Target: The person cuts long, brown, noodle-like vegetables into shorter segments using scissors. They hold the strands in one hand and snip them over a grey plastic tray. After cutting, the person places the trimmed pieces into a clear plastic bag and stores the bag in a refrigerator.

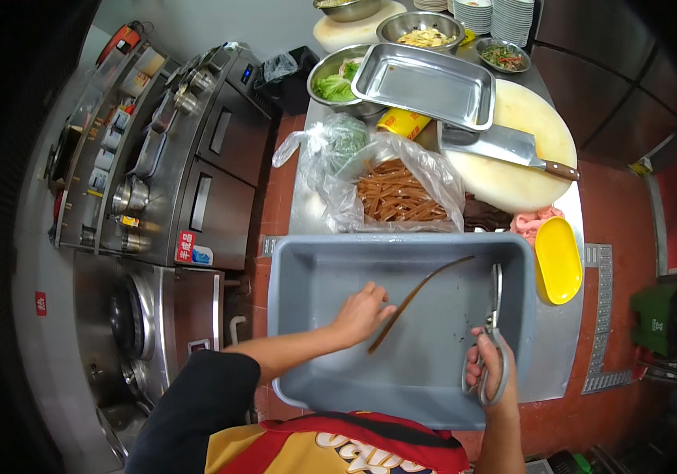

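A long, thin brown strip (420, 295) lies slantwise in a grey-blue plastic tub (402, 243). My left hand (364, 314) is over the tub with its fingers loosely bent and a little apart, the tips right beside the strip; I see no grip on it. A pair of grey-handled scissors (496, 304) is in my right hand (493, 370), fingers through the handle loops, blades pointing away from me along the tub's right side. Beyond the tub, a clear plastic bag (441, 170) holds many similar brown strips (398, 193).
Behind the tub are a steel tray (433, 79), a cleaver (504, 147) on a round white board (536, 110), and a bowl of greens (334, 87). A yellow oval dish (558, 261) sits against the tub's right rim. Steel cabinets (220, 150) stand left.
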`<state>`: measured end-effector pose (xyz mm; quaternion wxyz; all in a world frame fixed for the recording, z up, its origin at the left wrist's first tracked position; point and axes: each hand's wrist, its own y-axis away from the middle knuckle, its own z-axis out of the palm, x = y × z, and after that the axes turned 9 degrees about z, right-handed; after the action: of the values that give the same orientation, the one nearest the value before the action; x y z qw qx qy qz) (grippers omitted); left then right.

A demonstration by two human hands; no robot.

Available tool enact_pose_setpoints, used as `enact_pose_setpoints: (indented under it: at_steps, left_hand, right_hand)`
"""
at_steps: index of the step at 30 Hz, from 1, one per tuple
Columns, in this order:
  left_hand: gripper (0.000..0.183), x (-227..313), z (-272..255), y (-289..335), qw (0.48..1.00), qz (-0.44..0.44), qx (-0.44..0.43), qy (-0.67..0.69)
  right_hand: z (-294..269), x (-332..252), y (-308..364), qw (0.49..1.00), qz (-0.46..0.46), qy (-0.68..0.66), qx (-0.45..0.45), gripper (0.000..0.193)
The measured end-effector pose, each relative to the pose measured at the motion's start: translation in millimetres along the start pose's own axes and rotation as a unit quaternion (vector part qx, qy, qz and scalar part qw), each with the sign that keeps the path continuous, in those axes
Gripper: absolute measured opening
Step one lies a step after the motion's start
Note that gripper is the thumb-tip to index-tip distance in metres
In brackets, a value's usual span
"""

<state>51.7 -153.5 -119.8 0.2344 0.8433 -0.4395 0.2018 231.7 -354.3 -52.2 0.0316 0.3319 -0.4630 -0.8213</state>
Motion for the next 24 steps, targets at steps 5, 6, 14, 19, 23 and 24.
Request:
enact_pose_setpoints:
  at_steps: [5,6,14,19,23,24]
  left_hand:
    - [0.024,-8.9,85.3,-18.6,0.995,-0.066,0.073,-0.016]
    - [0.023,-15.4,96.2,-23.3,0.995,-0.064,0.08,-0.006]
    - [0.015,-37.6,37.1,-29.1,0.82,-0.168,-0.171,0.519]
    - [0.015,-50.2,14.7,-17.0,0.796,-0.193,-0.186,0.543]
    - [0.015,-55.0,10.5,-9.7,0.783,-0.208,-0.158,0.564]
    - [0.015,-54.3,10.4,-8.3,0.781,-0.209,-0.158,0.567]
  right_hand:
    - [-2.4,35.5,-1.5,0.993,0.043,0.112,0.014,0.029]
    - [1.2,37.8,-4.4,0.989,0.061,0.133,0.022,0.028]
    - [-12.9,57.5,-46.2,0.94,0.122,0.307,-0.079,0.061]
    - [8.0,50.0,-49.6,0.921,0.136,0.343,-0.125,0.053]
    - [9.7,52.7,-41.7,0.924,0.136,0.334,-0.125,0.046]
    - [7.6,52.2,-39.2,0.924,0.139,0.332,-0.127,0.044]
